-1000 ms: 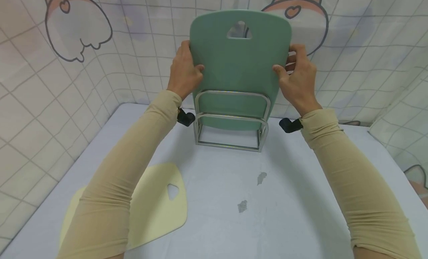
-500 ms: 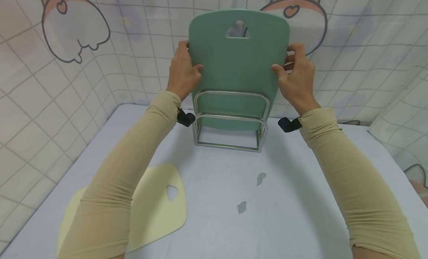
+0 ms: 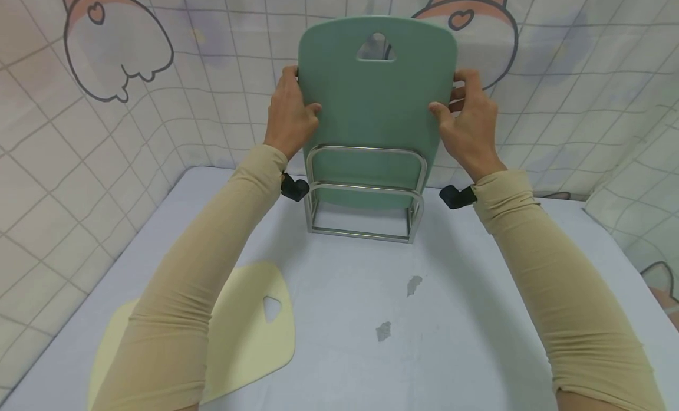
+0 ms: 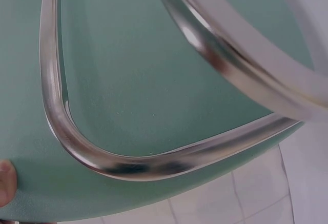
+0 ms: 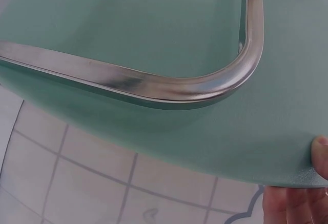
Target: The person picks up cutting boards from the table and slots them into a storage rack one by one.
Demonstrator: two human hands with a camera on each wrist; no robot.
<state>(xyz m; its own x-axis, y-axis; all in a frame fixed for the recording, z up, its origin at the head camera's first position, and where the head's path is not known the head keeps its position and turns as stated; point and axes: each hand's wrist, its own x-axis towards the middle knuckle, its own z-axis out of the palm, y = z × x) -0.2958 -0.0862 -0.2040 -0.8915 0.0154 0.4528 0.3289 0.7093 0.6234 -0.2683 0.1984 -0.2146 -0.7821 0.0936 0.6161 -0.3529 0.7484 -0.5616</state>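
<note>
A green cutting board [image 3: 378, 98] with a cut-out handle hole near its top stands upright in a metal rack [image 3: 366, 187], behind the rack's two front loops. My left hand [image 3: 293, 117] grips its left edge, thumb on the front face and fingers around behind. On the opposite edge my right hand [image 3: 469, 123] holds it the same way. The right wrist view shows the right thumb [image 5: 321, 156] on the board's face and fingers below the edge. Only part of the left thumb [image 4: 6, 182] shows in the left wrist view.
A pale yellow cutting board [image 3: 254, 334] lies flat on the white-covered table [image 3: 456, 340] at the left, partly hidden by the left sleeve. Two grey patches [image 3: 384, 331] mark the cover. Tile-patterned curtain [image 3: 223, 63] rises close behind the rack.
Both hands keep their hold on the green board, which stays in the rack. The whole head view has shifted very slightly; nothing else visibly moves.
</note>
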